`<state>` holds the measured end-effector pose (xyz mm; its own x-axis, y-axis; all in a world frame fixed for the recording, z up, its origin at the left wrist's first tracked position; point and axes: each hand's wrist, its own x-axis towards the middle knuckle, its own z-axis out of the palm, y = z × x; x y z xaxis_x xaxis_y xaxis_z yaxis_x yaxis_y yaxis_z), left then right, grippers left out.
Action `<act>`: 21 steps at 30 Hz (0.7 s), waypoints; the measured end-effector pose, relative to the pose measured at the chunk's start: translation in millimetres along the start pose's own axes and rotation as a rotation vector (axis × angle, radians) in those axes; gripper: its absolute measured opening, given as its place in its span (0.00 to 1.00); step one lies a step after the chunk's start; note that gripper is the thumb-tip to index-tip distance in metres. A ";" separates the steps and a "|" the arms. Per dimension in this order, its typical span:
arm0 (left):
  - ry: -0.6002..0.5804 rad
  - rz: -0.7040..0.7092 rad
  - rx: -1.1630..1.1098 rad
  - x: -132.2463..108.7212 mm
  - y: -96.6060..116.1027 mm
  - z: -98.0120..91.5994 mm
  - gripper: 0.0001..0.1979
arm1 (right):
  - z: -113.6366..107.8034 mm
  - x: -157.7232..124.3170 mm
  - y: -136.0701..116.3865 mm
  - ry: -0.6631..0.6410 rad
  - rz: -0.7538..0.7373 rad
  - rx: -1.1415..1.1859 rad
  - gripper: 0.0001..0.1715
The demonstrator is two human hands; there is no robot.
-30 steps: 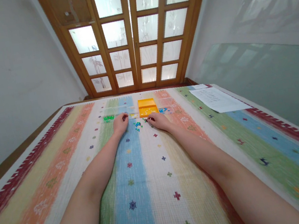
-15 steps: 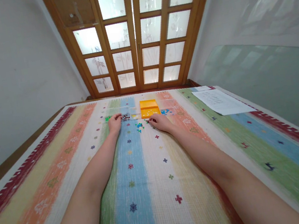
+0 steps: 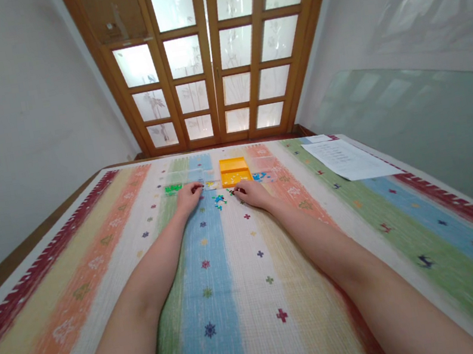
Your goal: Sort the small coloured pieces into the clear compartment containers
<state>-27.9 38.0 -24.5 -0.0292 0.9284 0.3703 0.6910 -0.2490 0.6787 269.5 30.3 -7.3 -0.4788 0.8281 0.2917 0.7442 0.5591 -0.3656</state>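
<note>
Both my arms stretch far out over a striped, patterned cloth [image 3: 238, 297]. My left hand [image 3: 187, 196] rests with its fingers curled in a pinch near a small clear tray of green bits [image 3: 172, 188]. My right hand [image 3: 252, 192] lies knuckles up, fingers pinched at some tiny pieces just in front of an orange tray [image 3: 234, 170]. Between the hands lies a small scatter of blue and green bits [image 3: 219, 200]. What each pinch holds is too small to make out.
More little trays with coloured bits [image 3: 260, 176] stand beside the orange one. A white printed sheet [image 3: 346, 158] lies at the far right of the cloth. Wooden glazed doors [image 3: 202, 56] stand beyond the far edge, and a glass panel [image 3: 427, 121] leans on the right wall.
My left hand went out to the trays at the far left and has drawn back a little toward the scatter. My right hand has hardly moved.
</note>
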 end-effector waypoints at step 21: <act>-0.057 0.171 0.100 -8.8 19.6 8.8 0.09 | 1.2 0.4 0.9 0.002 -0.013 -0.008 0.12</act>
<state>-7.7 27.4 -20.0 0.1334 0.8899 0.4363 0.7507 -0.3781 0.5417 269.4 31.1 -8.6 -0.4876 0.8205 0.2983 0.7413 0.5696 -0.3549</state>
